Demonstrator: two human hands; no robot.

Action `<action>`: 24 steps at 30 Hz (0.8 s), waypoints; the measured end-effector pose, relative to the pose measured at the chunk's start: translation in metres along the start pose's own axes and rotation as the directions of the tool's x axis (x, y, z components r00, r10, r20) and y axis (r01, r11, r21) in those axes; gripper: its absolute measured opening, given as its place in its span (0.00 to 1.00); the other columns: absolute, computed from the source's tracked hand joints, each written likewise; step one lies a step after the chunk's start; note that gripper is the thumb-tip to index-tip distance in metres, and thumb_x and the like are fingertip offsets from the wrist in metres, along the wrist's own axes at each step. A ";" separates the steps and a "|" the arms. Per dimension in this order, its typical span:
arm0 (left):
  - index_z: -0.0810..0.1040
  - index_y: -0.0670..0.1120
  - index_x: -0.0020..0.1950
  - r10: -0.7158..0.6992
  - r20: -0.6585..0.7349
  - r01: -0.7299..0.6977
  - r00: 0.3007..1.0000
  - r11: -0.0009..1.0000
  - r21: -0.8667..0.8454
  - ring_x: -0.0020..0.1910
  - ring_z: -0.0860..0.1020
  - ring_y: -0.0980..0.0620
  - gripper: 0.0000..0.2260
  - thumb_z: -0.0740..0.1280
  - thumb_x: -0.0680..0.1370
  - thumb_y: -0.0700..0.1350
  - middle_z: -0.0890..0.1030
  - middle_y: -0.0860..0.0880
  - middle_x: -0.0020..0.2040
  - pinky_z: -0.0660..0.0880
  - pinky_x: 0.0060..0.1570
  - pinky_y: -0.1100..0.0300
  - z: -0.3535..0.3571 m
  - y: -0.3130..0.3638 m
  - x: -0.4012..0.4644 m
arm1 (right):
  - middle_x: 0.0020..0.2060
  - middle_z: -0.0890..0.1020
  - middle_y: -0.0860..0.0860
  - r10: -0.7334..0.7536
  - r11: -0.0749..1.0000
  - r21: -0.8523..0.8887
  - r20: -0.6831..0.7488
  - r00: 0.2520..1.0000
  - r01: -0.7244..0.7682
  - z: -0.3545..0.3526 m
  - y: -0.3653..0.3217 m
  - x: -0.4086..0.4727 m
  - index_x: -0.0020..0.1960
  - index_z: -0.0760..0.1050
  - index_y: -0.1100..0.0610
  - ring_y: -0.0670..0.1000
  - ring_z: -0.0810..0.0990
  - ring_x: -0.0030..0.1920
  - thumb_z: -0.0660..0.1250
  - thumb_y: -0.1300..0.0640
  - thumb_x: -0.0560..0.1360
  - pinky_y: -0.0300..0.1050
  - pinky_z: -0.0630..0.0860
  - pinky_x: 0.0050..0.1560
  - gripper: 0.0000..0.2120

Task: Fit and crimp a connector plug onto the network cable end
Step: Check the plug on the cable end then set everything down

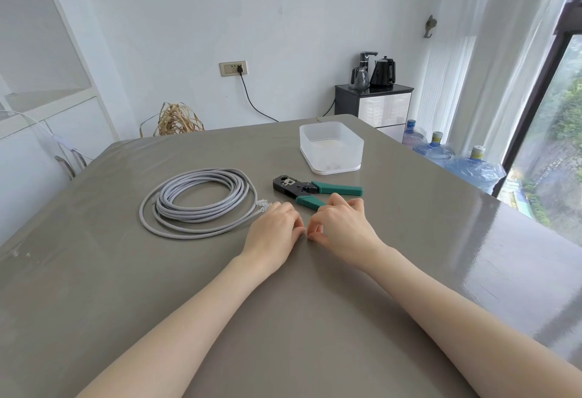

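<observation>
Leftmost, the coiled grey network cable [201, 202] lies on the surface [409, 240], its clear plug [43, 204] just beside the left hand [274, 231]. Both hands rest with fingers curled, fingertips nearly meeting; whether they pinch anything is unclear. The right hand [341, 227] covers one handle of the green-handled crimping tool [315, 191]; a translucent box [330, 147] sits beyond.

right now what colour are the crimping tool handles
Green, on the crimping tool; head view.

You had nothing readable in front of you. The labels on the caps of the water bottles [474, 168] beside the desk [409, 240] were too small and blurred to make out, and the crimping tool [315, 191] showed no legible marking.
</observation>
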State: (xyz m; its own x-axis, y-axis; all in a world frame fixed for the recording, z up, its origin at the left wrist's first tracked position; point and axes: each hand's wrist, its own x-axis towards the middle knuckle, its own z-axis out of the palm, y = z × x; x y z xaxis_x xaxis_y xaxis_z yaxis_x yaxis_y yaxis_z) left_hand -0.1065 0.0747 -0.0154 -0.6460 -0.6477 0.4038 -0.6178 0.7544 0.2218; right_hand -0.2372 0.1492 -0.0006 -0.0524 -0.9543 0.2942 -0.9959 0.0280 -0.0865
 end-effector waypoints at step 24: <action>0.82 0.42 0.44 -0.135 0.114 0.168 0.984 0.909 -0.380 0.36 0.72 0.56 0.05 0.70 0.74 0.43 0.77 0.51 0.42 0.62 0.35 0.68 -0.004 -0.005 0.004 | 0.50 0.77 0.48 0.068 0.995 0.065 0.044 0.997 -0.070 0.005 0.008 0.014 0.53 0.74 0.54 0.51 0.67 0.56 0.56 0.53 0.80 0.51 0.62 0.51 0.10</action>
State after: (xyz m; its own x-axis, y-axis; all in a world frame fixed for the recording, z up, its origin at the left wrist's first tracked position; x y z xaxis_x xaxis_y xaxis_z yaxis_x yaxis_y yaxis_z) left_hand -0.1042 0.0692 -0.0109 -0.6038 -0.7512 0.2667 -0.4999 0.6174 0.6073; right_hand -0.2455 0.1349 -0.0020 -0.1162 -0.9624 0.2456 -0.9828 0.0756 -0.1687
